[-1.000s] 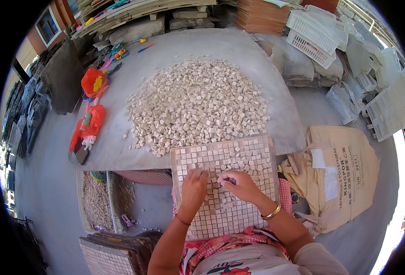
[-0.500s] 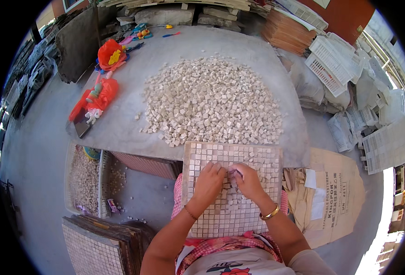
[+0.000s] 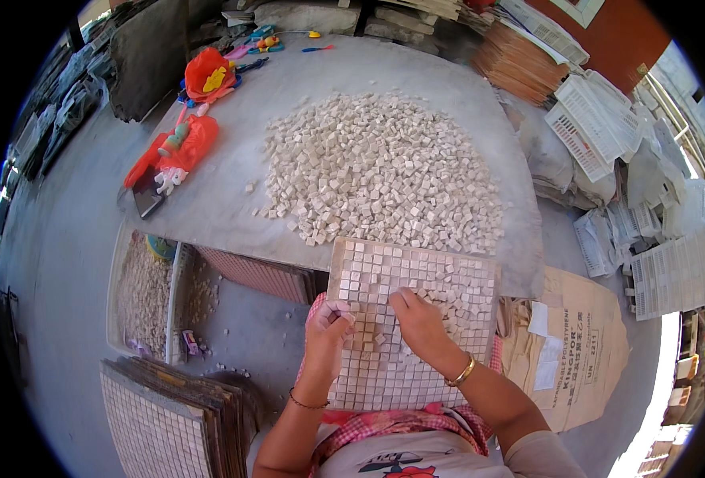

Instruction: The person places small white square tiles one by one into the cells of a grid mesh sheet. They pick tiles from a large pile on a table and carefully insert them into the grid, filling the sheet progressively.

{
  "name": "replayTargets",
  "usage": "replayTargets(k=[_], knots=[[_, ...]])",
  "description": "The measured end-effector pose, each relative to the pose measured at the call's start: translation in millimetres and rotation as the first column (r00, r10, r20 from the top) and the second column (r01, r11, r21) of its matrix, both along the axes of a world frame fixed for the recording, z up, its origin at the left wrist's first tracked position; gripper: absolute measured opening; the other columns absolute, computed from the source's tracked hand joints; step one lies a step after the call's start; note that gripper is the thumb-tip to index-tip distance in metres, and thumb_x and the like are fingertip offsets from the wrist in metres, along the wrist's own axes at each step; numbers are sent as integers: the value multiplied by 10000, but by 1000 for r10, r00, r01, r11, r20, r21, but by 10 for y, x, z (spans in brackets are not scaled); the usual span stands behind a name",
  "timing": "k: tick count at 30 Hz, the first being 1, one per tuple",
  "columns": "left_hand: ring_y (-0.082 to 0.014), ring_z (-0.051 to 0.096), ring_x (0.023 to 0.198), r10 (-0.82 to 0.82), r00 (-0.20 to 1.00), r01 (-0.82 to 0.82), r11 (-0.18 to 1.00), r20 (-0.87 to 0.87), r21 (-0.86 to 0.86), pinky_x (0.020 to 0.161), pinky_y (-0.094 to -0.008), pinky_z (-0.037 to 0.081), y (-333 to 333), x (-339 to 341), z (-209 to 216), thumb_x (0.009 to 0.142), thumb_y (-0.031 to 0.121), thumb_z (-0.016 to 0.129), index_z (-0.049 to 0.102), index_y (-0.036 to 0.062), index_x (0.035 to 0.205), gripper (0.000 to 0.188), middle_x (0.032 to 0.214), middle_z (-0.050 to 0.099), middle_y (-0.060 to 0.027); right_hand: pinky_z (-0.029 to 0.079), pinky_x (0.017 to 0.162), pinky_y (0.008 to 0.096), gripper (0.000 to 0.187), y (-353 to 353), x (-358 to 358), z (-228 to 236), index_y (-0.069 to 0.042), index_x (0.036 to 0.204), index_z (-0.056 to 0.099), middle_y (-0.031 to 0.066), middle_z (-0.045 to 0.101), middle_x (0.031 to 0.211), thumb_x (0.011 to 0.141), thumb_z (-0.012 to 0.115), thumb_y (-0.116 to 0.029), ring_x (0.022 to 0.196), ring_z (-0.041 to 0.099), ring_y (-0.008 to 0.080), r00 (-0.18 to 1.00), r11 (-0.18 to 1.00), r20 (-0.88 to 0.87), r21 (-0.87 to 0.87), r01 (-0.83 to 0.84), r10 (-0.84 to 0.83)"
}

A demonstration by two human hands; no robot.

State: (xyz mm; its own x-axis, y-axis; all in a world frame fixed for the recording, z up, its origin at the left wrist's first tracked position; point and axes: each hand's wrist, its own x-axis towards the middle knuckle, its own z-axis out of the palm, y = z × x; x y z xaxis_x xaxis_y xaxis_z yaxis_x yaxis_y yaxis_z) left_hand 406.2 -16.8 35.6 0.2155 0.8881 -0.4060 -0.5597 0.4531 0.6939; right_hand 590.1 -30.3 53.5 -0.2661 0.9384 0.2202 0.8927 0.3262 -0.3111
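Note:
A square grid tray (image 3: 354,388) leans from my lap against the table edge, its cells partly filled with small pale stone tiles. Over the tray's left edge, my left hand (image 3: 326,334) is closed, thumb against fingers, with a small stone tile (image 3: 350,317) at the tips. My right hand (image 3: 426,328) is over the middle of the tray, fingertips pinched together and pointing down; what they hold, if anything, is hidden. Loose tiles (image 3: 452,299) lie jumbled on the tray's right part. Several cells between my hands look brown and bare.
A big heap of stone cubes (image 3: 384,171) covers the table (image 3: 233,171) beyond the tray. Red bags (image 3: 201,135), toys and a phone (image 3: 147,199) lie at its left. Below stand a crate of tiles (image 3: 178,299) and stacked tile trays (image 3: 157,414). A paper sack (image 3: 583,350) is at right.
My left hand has drawn left from the middle to the tray's left edge. My right hand has shifted slightly; the hands are now farther apart. The whole view has tilted a little.

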Motion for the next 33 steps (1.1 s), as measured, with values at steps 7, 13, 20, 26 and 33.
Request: replayTargets(k=[7,13,20,26,33], knots=[[-89,505,736,-101,995,102,995,5,-13,678,-244,423,-344,3,-64,842,34,569,559,69,913,80,829,538,10,510,596,363,167,28,-66,10,-24,888,485,132,508,862,729,532,3,737,593,278,993,998,109,-42,39,-34],[-90,487,716,-85,996,86,996,34,-29,685,-230,396,-401,22,-43,848,56,567,555,81,868,35,771,530,13,496,593,392,135,72,-26,-34,-25,876,491,139,525,856,747,518,8,736,593,303,998,1000,68,-8,18,-17],[-105,528,759,-91,987,102,991,130,-82,715,-261,450,-409,84,-40,857,61,555,561,64,884,28,836,559,-5,467,613,451,110,192,12,28,-19,894,510,189,546,844,790,496,18,731,560,384,998,997,-50,-68,33,-37],[-162,571,830,-27,994,42,987,105,-152,761,-309,501,-418,-1,-126,863,46,542,558,44,894,34,898,574,-42,460,663,445,101,153,4,-9,3,849,548,202,576,804,782,476,28,757,567,398,979,974,-182,-221,46,-87],[-163,573,843,-63,989,73,995,131,-74,744,-304,497,-346,-4,-145,848,22,527,555,31,886,48,898,576,-43,479,653,321,132,-43,315,160,11,879,588,130,617,798,820,470,21,717,629,218,831,932,-446,-288,219,-333]])
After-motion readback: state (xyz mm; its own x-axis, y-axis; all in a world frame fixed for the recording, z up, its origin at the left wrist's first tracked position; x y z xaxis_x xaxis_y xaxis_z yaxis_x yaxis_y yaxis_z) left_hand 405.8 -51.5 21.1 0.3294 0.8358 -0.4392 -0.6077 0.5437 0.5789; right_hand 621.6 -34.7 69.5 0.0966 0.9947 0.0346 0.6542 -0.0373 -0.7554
